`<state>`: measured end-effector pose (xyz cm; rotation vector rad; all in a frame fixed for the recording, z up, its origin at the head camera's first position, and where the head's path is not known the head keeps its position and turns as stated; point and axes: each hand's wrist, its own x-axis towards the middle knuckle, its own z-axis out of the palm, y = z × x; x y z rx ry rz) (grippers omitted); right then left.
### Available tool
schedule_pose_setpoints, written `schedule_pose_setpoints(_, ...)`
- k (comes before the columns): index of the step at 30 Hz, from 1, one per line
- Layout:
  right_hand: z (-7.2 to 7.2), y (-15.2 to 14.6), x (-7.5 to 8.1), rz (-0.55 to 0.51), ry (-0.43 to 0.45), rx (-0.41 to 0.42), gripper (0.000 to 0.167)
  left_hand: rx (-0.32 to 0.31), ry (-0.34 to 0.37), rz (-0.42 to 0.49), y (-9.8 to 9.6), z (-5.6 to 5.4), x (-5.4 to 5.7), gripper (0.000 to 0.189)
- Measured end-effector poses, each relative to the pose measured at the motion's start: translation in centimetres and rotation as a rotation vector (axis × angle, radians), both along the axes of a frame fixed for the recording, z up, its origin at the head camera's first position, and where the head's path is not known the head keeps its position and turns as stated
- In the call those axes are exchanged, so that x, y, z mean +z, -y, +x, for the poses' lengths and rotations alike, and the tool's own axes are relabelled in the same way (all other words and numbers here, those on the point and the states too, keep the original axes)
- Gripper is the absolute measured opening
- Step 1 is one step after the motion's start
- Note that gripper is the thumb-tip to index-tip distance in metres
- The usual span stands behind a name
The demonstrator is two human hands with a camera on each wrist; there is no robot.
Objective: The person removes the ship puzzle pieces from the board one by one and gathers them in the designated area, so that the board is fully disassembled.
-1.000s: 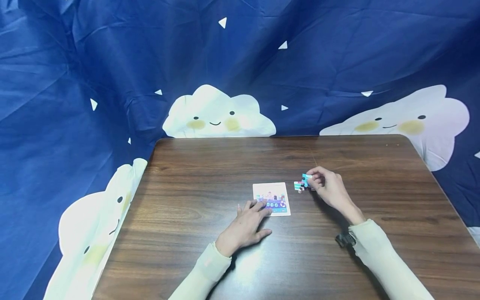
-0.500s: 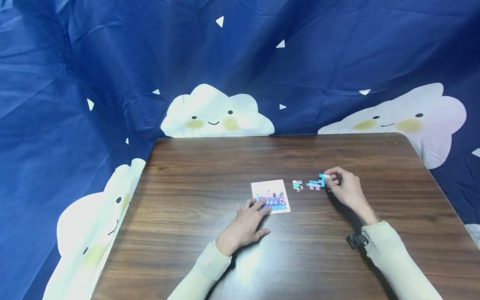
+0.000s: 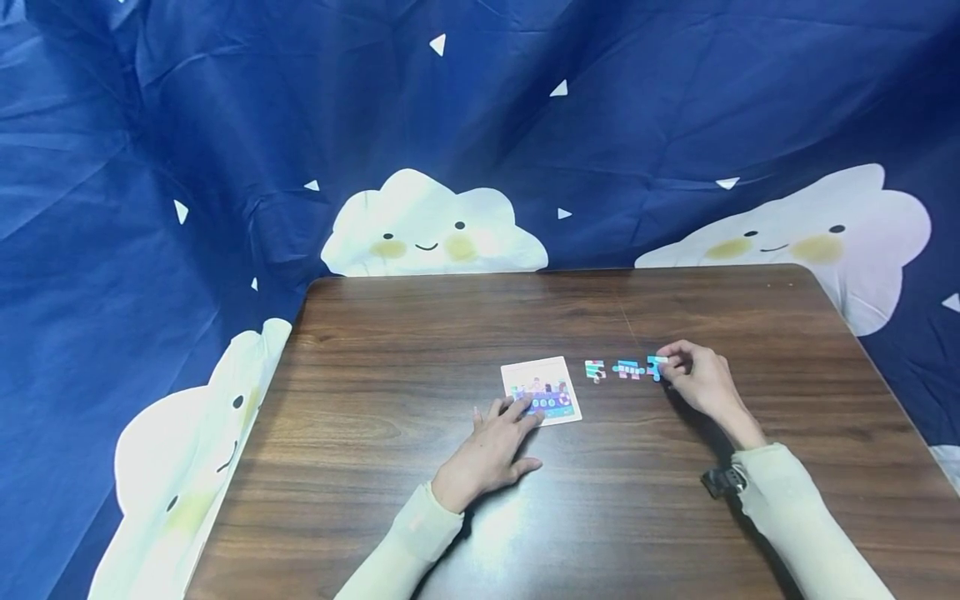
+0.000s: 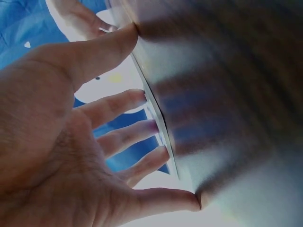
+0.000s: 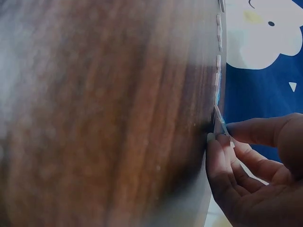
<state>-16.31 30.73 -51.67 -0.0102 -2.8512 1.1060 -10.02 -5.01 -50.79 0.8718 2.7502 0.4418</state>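
A square picture board (image 3: 534,372) with a white border lies mid-table. My left hand (image 3: 487,454) rests its spread fingertips on the board's near part, covering some of the picture; in the left wrist view the thumb and little finger touch the tabletop. To the right, my right hand (image 3: 705,385) pinches a blue jigsaw piece (image 3: 654,366) by its right side. The right wrist view shows this jigsaw piece (image 5: 221,119) tilted between thumb and fingers, one edge low by the table. Two more jigsaw pieces, one blue and pink (image 3: 628,369) and one multicoloured (image 3: 595,369), lie between board and hand.
The brown wooden table (image 3: 390,358) extends around both hands, its far edge against a blue curtain (image 3: 480,100) printed with smiling clouds. A dark device (image 3: 723,482) sits on the right wrist.
My right hand has moved right with the blue jigsaw piece, and the pieces now lie spaced in a row. The board has turned slightly; my left hand has stayed on it.
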Motion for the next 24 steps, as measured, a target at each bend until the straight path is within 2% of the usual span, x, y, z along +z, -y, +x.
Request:
schedule_pose_setpoints(9,0.05,-0.18,0.1,0.051,0.023,0.009,0.021,0.001,-0.005,-0.037,-0.13,0.07,0.12,0.069)
schedule_pose_setpoints(16,-0.05,-0.07,0.0,0.062,0.024,0.027,0.025,-0.005,-0.009,-0.017,0.15,-0.24,0.34,0.063)
schedule_pose_setpoints(24,0.04,0.15,0.43,0.107,0.019,0.069,0.026,-0.021,-0.015,-0.017,0.53,-0.51,0.0,0.066)
